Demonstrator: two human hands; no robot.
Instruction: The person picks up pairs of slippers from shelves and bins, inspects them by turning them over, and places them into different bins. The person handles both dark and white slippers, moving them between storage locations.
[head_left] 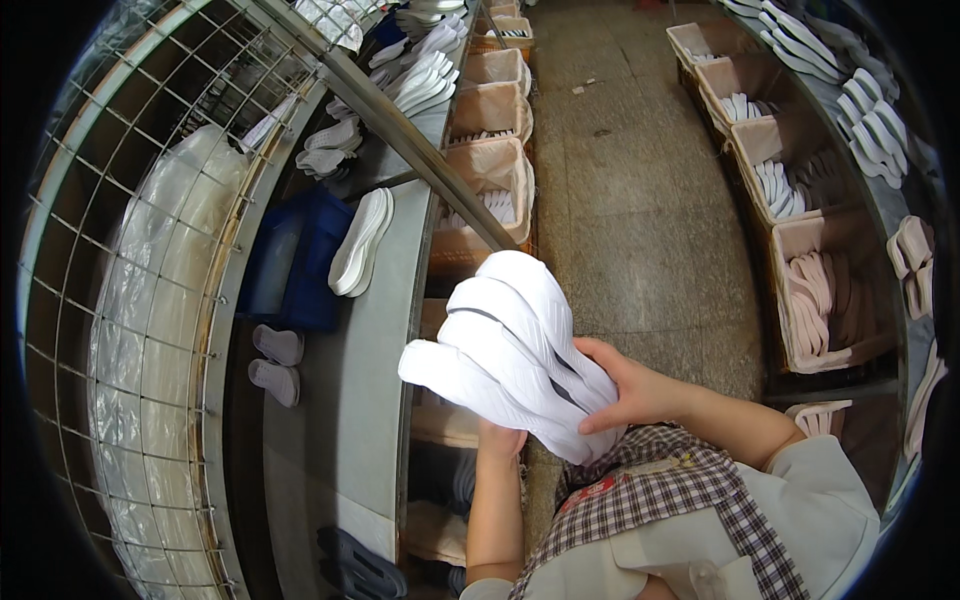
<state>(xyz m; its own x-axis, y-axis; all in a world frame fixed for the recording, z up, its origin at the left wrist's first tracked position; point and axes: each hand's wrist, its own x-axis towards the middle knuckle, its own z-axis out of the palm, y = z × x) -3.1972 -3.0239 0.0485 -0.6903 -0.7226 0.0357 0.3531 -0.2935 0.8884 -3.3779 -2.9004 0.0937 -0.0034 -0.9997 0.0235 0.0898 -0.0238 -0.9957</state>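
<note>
A fanned bundle of several white shoe soles (510,340) is held in front of my apron, between both hands. My left hand (502,438) grips it from below; most of its fingers are hidden behind the soles. Along the bundle's right side, my right hand (625,388) is closed round the edge, thumb over the near end. To the left, on the grey shelf (375,400), lies a small stack of white soles (362,243). Two light grey soles (276,365) rest farther left, and dark soles (357,565) lie near the lower edge.
A slanted metal post (400,140) and wire mesh (150,300) stand at left, near a blue crate (290,262). Lined baskets (490,170) run below the left shelf. More lined baskets (830,300) holding soles line the right side. The aisle floor (640,200) runs between them.
</note>
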